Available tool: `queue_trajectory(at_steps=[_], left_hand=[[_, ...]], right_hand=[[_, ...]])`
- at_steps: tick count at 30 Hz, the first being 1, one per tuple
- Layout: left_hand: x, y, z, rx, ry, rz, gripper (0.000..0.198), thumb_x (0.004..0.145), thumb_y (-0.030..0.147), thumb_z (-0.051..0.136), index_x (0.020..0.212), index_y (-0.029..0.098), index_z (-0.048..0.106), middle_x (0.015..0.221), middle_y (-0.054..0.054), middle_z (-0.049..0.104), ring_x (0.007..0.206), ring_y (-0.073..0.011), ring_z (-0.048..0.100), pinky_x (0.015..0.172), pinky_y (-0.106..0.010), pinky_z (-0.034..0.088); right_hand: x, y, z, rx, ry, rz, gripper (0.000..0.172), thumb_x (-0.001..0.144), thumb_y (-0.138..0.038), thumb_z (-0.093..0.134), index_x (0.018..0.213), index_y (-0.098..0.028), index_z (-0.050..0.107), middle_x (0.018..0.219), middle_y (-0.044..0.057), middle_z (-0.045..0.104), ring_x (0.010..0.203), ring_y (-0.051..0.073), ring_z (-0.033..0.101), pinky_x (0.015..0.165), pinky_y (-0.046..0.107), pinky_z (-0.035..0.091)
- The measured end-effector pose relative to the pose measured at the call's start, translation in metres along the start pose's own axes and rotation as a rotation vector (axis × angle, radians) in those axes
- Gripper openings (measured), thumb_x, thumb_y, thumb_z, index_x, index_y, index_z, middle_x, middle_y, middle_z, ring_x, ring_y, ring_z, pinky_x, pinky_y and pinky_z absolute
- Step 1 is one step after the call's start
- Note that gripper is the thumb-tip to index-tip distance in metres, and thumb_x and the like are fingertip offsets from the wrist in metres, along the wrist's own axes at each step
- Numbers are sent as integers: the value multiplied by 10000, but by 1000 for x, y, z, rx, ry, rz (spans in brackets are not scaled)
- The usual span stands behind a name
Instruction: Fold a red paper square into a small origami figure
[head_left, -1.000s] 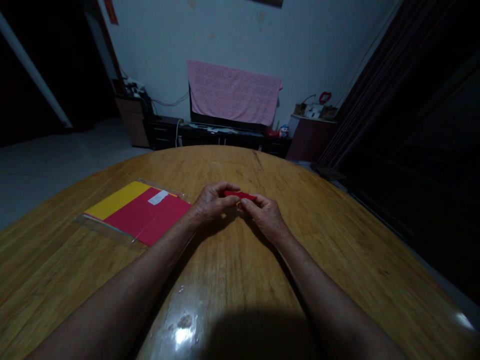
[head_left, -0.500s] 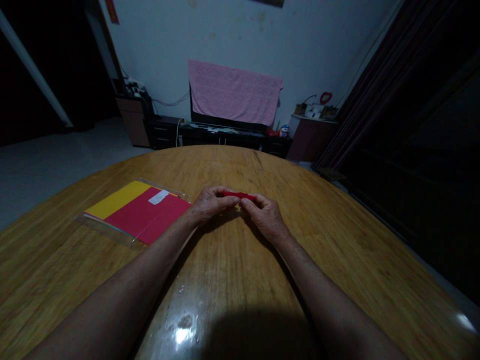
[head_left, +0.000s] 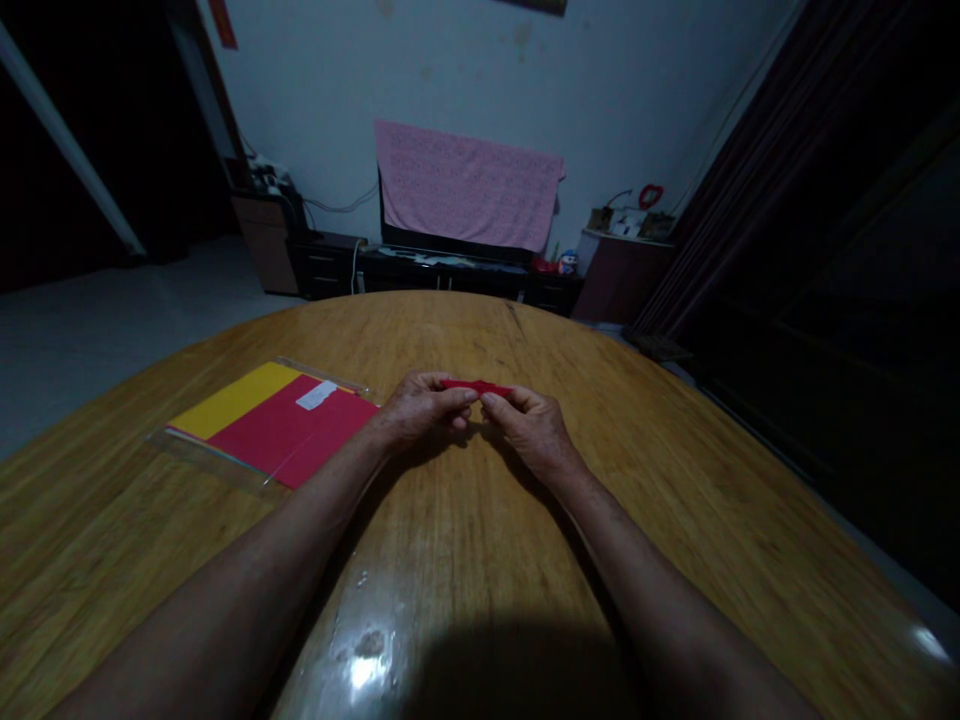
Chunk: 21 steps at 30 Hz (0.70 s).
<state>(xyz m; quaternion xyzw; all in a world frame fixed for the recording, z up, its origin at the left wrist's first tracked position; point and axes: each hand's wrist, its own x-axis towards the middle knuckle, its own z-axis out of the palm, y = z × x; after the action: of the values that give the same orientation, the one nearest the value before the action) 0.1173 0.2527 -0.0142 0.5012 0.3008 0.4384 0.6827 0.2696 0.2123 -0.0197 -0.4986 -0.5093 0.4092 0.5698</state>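
A small piece of folded red paper [head_left: 480,386] is pinched between both hands, above the middle of the wooden table [head_left: 465,520]. My left hand [head_left: 424,405] is closed on its left end, thumb along the near side. On the right end, my right hand [head_left: 534,425] grips it the same way, the two thumb tips almost meeting. Fingers cover much of the paper, so its full shape is hidden. Left of my left hand lies a clear plastic pack of coloured paper [head_left: 277,420], with yellow and red sheets showing and a white label [head_left: 316,395] on top.
The table's round far edge faces a low black TV cabinet [head_left: 450,270]. A pink cloth [head_left: 469,185] drapes over a screen there. A small cabinet [head_left: 622,270] with items on it stands at right, beside a dark curtain [head_left: 720,200].
Both hands keep their hold on the red paper. The left hand's lower fingers now show a little more beneath the paper, which has barely shifted.
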Motion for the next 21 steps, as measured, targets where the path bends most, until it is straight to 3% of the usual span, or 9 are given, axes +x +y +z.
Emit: queue_trajectory(at_steps=[3, 9, 14, 21], left_hand=[[-1, 2, 0, -35, -22, -15, 189, 671, 245, 786, 696, 131, 638, 508, 3, 589, 460, -109, 551, 512, -253, 462], [5, -3, -12, -58, -147, -84, 326, 804, 427, 677, 753, 106, 689, 690, -66, 654, 564, -123, 592, 615, -303, 512], [7, -2, -16, -17, -183, -89, 225, 751, 336, 745, 835, 129, 727, 748, -69, 683, 638, -133, 619, 693, -310, 520], [4, 0, -7, -53, -95, -81, 185, 673, 188, 778, 855, 168, 747, 772, -53, 706, 666, -121, 631, 707, -271, 493]], right_hand=[[1, -1, -2, -15, -7, -11, 269, 728, -416, 721, 772, -151, 705, 627, -8, 598, 505, 84, 473, 497, 238, 370], [0, 4, -2, 58, -88, -49, 224, 744, -360, 702, 863, -171, 713, 723, 17, 675, 571, 102, 541, 540, 240, 414], [2, 6, 1, 110, -63, -65, 192, 747, -343, 685, 862, -190, 698, 800, 23, 697, 691, 142, 618, 640, 264, 481], [3, 3, -1, 92, 13, -57, 218, 731, -326, 702, 914, -209, 690, 803, 2, 689, 729, 149, 623, 698, 271, 477]])
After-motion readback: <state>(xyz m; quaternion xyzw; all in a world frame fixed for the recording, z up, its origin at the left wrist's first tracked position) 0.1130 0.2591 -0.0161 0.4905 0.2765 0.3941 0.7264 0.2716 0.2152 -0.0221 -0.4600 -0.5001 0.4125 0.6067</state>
